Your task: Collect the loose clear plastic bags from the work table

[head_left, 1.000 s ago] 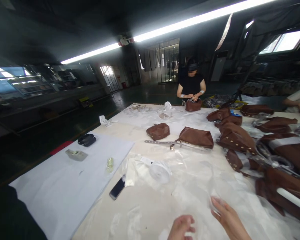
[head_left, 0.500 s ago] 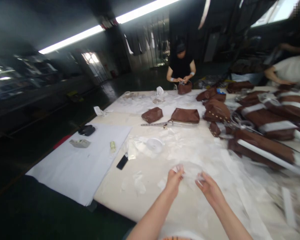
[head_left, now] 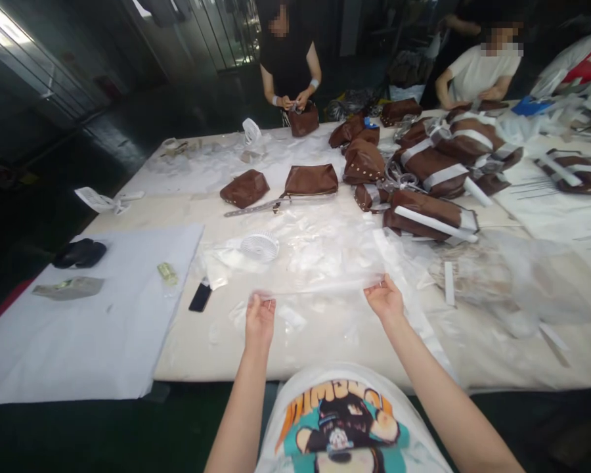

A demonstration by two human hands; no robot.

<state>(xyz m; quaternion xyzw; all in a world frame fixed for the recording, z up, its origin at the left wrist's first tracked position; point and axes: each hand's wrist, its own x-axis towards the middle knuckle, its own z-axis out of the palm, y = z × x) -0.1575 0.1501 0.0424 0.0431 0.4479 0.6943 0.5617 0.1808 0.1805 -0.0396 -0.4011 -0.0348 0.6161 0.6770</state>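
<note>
As I face the broad pale table (head_left: 217,358), with clock directions taken from the film between my hands, I have a large white paper (head_left: 93,328) at 9 o'clock, hanging slightly over the near edge. Beyond the far side, a person in black (head_left: 286,59) stands at 12 o'clock with both hands on a brown bag, and a person in a white top (head_left: 485,75) is between 1 and 2 o'clock. Between 1 and 2 as well, closer to me, lies a heap of brown bags (head_left: 436,171), several with white strips on them.

The clear film (head_left: 320,284) is right in front of me, above the table, spanning the gap between my hands. Further off at 12 o'clock, one bag (head_left: 311,179) lies apart from the heap with a studded strap (head_left: 253,209) along its near side; a smaller bag (head_left: 245,188) lies just beside it, between 10 and 11.

A round white fan (head_left: 259,246) lies at 10 o'clock. My left hand (head_left: 260,318) is closed on one end of the film, thumb against fingers, and my right hand (head_left: 384,299) pinches the other end the same way; my hands are well apart. At 9 o'clock a dark phone (head_left: 200,297) rests near the paper's edge, and past it, on the paper, sits a small yellowish packet (head_left: 167,274).
</note>
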